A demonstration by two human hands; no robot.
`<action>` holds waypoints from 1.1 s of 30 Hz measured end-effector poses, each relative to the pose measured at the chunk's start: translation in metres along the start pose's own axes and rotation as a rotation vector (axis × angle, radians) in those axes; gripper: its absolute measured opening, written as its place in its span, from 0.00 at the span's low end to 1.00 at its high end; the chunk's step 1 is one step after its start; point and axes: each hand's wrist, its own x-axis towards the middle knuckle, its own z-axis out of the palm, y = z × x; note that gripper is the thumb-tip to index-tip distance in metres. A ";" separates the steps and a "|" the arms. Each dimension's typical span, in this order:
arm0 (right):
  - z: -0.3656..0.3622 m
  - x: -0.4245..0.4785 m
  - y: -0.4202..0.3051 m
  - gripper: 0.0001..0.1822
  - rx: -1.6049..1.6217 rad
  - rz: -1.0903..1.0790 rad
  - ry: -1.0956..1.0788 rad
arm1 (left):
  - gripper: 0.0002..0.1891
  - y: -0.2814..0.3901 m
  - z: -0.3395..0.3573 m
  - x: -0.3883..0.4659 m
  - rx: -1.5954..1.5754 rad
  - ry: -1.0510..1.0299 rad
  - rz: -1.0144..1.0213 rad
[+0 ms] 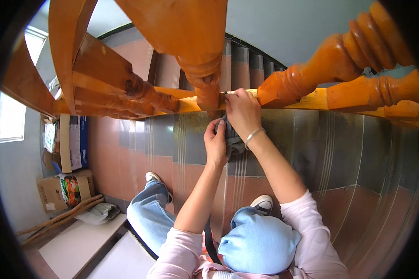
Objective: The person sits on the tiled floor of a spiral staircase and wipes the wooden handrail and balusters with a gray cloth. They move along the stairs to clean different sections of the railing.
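Note:
A dark grey cloth [234, 141] hangs bunched beneath my hands, against the side of the wooden stair railing. My left hand [216, 139] grips its upper part, thumb uppermost. My right hand [242, 108], with a metal bangle at the wrist, reaches over the bottom rail [296, 103] between two turned balusters; its fingertips pinch a small dark bit, perhaps a corner of the cloth, on the rail's top. The nearer wooden baluster [207, 94] stands just left of my fingers, another baluster [279, 89] to the right.
Tiled stairs [335, 150] run under the railing and around my feet. More steps [239, 66] lie beyond it. At the left are a cardboard box [49, 193], wooden sticks [66, 212], a plastic bag [99, 213] and a pale board [83, 244].

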 end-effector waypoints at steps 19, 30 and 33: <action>0.020 0.025 0.003 0.02 -0.091 0.009 -0.037 | 0.11 0.000 0.010 0.022 -0.029 0.041 0.012; 0.001 -0.016 -0.003 0.04 -0.073 -0.013 -0.214 | 0.10 -0.003 -0.016 0.004 0.156 0.070 0.036; 0.003 0.004 -0.005 0.04 -0.020 0.024 -0.024 | 0.10 0.004 -0.004 0.012 0.091 0.030 0.050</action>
